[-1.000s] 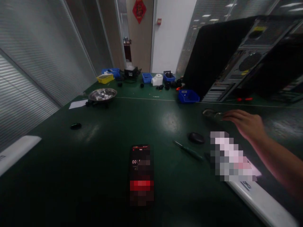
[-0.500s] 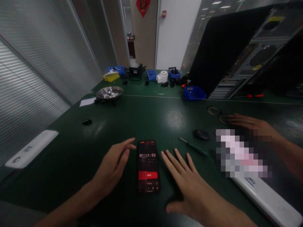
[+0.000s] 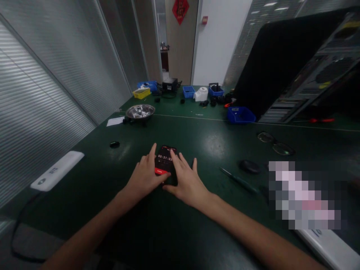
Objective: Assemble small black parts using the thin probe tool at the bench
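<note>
A black smartphone (image 3: 164,162) with a running timer on its lit screen lies in front of me on the green table. My left hand (image 3: 144,174) has its left side, index finger stretched along the edge and thumb across the lower screen. From the right, my right hand (image 3: 189,182) rests against it, index fingertip by the upper screen, thumb near the lower end, other fingers spread. Both hands clasp the phone between them; its lower part is partly covered. To the right lie a green-handled screwdriver (image 3: 240,180) and a dark computer mouse (image 3: 249,166).
Eyeglasses (image 3: 275,143) lie at the right, beyond a pixelated pink-white object (image 3: 300,191) and a white bar (image 3: 329,240). Another white bar (image 3: 57,170) is at left. Farther back are a metal bowl (image 3: 140,111), a blue bin (image 3: 241,115) and a computer tower (image 3: 292,67).
My hands came into view, closed in on the phone and shifted it away and leftward. Another person's hand let go of the eyeglasses and withdrew rightward. The view moved slightly left.
</note>
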Demonstrator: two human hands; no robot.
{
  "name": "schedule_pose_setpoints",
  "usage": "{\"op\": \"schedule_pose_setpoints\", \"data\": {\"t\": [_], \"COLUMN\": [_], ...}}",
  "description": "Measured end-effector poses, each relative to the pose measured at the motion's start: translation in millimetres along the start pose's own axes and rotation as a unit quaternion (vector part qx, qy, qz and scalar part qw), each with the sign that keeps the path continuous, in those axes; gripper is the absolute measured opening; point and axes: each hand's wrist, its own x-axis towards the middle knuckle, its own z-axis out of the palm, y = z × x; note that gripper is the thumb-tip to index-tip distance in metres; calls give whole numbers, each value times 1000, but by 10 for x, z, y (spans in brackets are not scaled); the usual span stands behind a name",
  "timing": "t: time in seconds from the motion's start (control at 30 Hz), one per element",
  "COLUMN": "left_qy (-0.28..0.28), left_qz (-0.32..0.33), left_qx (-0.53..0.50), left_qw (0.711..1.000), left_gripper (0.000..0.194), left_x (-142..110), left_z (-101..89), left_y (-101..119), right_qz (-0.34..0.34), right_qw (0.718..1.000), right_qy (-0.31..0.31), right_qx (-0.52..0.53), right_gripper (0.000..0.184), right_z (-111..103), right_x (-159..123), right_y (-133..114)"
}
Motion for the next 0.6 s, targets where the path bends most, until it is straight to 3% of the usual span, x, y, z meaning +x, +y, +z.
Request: {"op": "schedule_pose_setpoints", "data": {"t": [0.17, 0.33, 0.43, 0.53, 0.6], "left_qy": [-5, 9, 16, 68, 119], "left_qz": [-16, -12, -42, -101, -127], "left_qx": [37, 51, 16, 26, 82], "left_qw": [999, 999, 999, 992, 981], "left_gripper": [112, 115, 118, 116, 115], "left_x": [251, 327, 398, 518, 638], "left_z": [-65, -68, -272, -702, -1038], "left_y": [54, -16, -368, -959, -1388], "right_qz": [-4, 12, 16, 34, 36], "right_qw": [998, 991, 975, 942, 932], "right_qy": [25, 106, 221, 308, 309], "right_qx": [52, 84, 10, -126, -189], "right_gripper": [108, 79, 59, 44, 42], "right_z": [-105, -352, -573, -735, -761], "right_x": [144, -201, -549, -921, -1128], "right_y": [-54, 84, 386, 812, 1076]}}
